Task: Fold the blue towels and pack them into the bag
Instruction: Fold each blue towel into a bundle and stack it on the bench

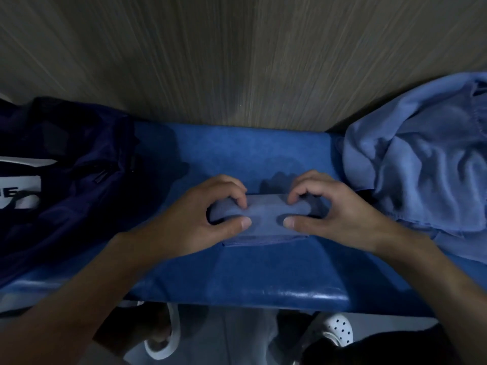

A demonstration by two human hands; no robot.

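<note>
While the left hand [210, 217] and right hand [337, 214] curl over the folded towel [266, 222] on the blue tabletop [237, 154], each grip is half closed and pinches its cloth. A heap of loose towels [421, 164] lies close at the right; the dark bag [73, 167] sits at the left.

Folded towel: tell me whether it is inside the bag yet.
No, the folded towel lies on the bench, apart from the bag.
</note>
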